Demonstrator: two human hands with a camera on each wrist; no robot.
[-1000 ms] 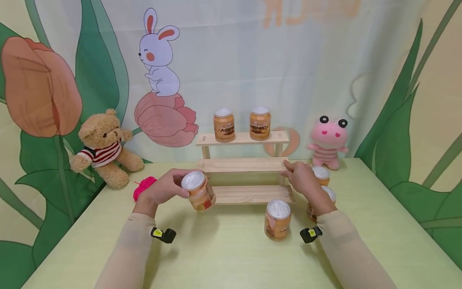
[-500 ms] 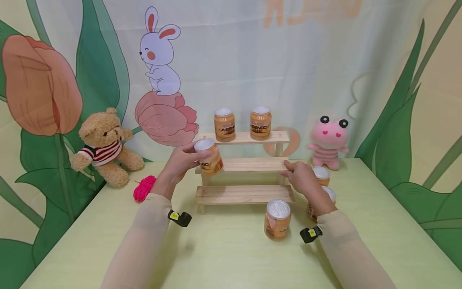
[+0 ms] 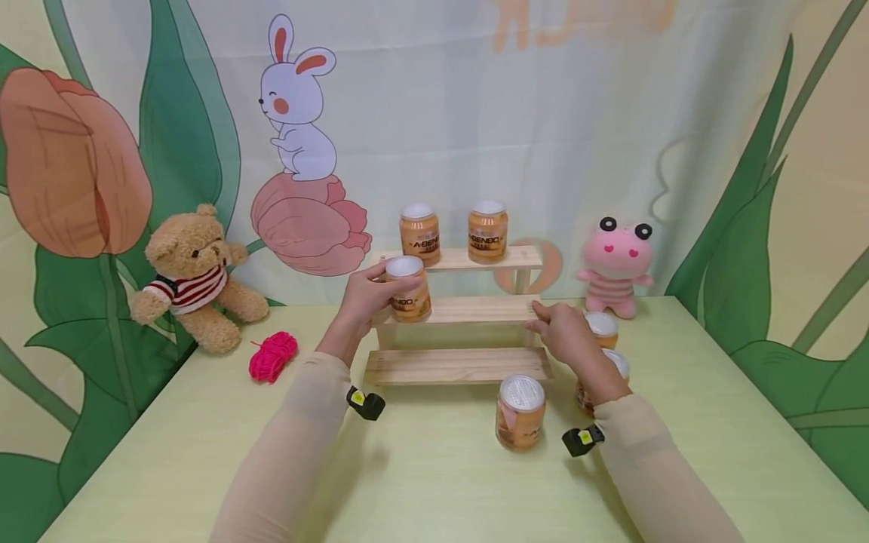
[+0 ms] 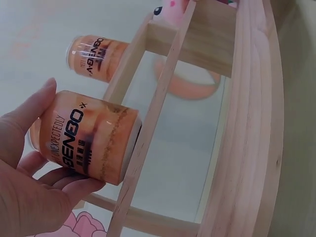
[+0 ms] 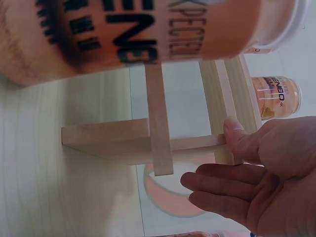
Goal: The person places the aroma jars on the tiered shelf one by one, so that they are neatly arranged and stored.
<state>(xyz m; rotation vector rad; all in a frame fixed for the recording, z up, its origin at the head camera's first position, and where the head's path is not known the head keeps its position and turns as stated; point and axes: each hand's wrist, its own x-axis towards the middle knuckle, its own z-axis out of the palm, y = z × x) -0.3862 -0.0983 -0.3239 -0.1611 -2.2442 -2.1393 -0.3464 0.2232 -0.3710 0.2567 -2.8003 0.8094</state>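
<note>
My left hand (image 3: 368,296) grips an orange jar with a white lid (image 3: 407,290), upright at the left end of the middle step of a three-step wooden shelf (image 3: 468,309). In the left wrist view the jar (image 4: 89,140) has its base against the step's edge (image 4: 148,128), with my fingers (image 4: 34,187) curled round it. My right hand (image 3: 555,329) rests with relaxed fingers at the right end of the middle step. The right wrist view shows its thumb (image 5: 236,134) on the shelf frame and the other fingers (image 5: 222,180) straight.
Two jars (image 3: 419,234) (image 3: 487,231) stand on the top step. Another jar (image 3: 520,412) stands on the table in front of the shelf, and two more (image 3: 603,326) (image 3: 619,363) sit behind my right hand. A teddy bear (image 3: 193,275), pink yarn (image 3: 273,356) and a pink plush (image 3: 616,260) flank the shelf.
My left hand has carried the jar from low in front of the shelf up to the left end of the middle step and turned it upright. The right hand has stayed put.
</note>
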